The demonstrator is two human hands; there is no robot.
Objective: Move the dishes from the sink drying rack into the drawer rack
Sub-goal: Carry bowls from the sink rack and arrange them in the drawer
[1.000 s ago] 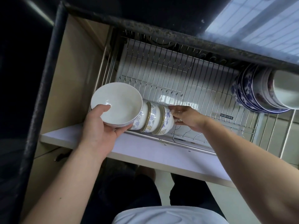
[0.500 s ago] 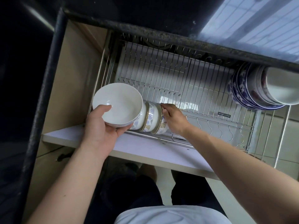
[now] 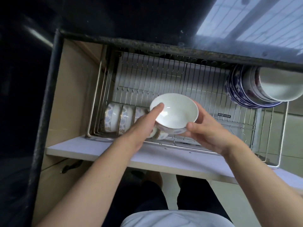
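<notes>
Both hands hold a white glazed ceramic bowl [image 3: 174, 110] over the wire drawer rack [image 3: 180, 86].
Left hand [image 3: 144, 122] thumb inside rim, right hand [image 3: 206, 133] cupping underneath; a slip could knock the racked gold-rimmed floral bowls [image 3: 118, 118].

A row of bowls [image 3: 117, 117] stands on edge in the drawer rack [image 3: 164, 82], at its left front. A bowl [image 3: 174, 110] is just right of the row, between the left hand [image 3: 144, 122] and right hand [image 3: 206, 133]. A stack of dishes [image 3: 255, 89] sits at the far right
</notes>
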